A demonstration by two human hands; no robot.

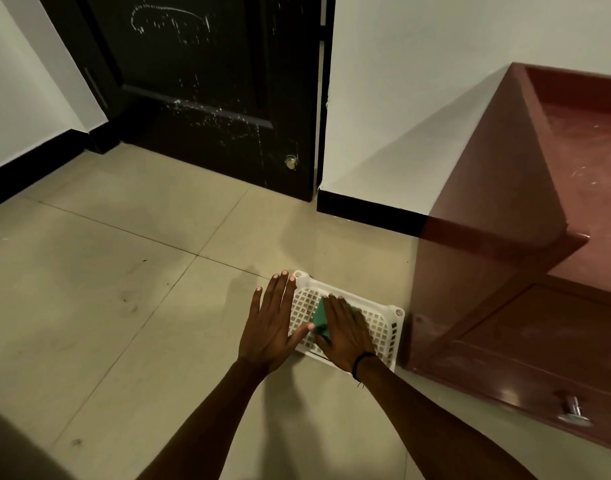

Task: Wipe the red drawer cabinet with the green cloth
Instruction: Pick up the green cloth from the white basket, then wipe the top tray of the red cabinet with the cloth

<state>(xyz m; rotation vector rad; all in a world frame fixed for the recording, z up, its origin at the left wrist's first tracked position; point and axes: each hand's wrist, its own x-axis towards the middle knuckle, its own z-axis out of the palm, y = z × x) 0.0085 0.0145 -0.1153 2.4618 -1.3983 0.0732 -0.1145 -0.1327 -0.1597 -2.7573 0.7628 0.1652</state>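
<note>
Home room, beige tiled floor (124,271), dark scuffed door (200,91), white walls (418,81), red drawer cabinet (505,237)

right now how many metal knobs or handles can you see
2. One handle is on the red cabinet drawer front, lower right. One round knob is low on the black door. The cabinet runs past the frame edge, so more may be hidden.

The right hand (342,332) hides most of the green cloth (320,320).
</note>
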